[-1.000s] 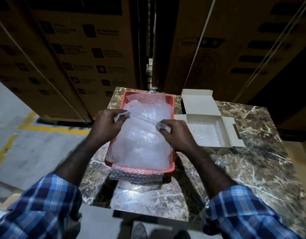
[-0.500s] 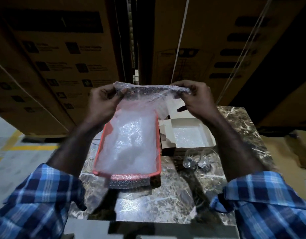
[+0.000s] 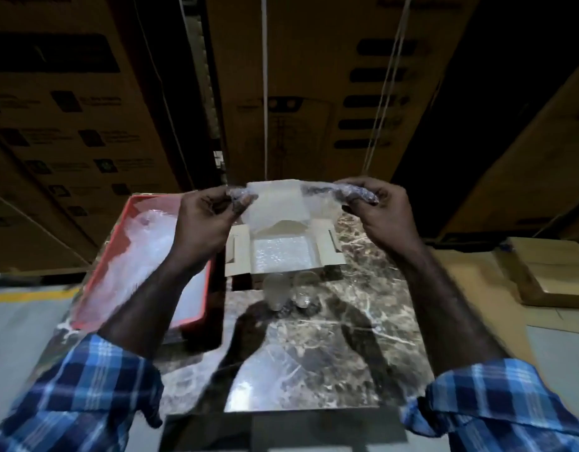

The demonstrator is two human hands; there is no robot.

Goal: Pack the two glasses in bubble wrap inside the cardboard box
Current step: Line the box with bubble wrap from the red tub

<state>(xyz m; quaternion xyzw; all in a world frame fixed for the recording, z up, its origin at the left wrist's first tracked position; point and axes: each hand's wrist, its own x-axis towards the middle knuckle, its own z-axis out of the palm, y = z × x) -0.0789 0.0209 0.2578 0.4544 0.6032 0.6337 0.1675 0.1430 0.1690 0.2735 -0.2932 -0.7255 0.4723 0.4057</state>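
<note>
I hold a sheet of bubble wrap (image 3: 275, 203) stretched in the air between both hands. My left hand (image 3: 206, 220) pinches its left end and my right hand (image 3: 379, 213) grips its right end. Below the sheet an open white cardboard box (image 3: 239, 256) sits on the marble table (image 3: 314, 353), its floor lined with bubble wrap. Two clear glasses (image 3: 275, 290) (image 3: 306, 287) stand upright side by side on the table just in front of the box. The hanging sheet hides the box's back flap.
A red tray (image 3: 118, 233) filled with more bubble wrap lies at the table's left. Tall stacked cartons (image 3: 314, 93) rise behind the table. A flat cardboard box (image 3: 555, 272) lies on the floor to the right. A yellow floor line (image 3: 27, 295) runs at left.
Both hands took a bubble wrap sheet out of the red tray, raised it and carried it right, so it now hangs over the white box.
</note>
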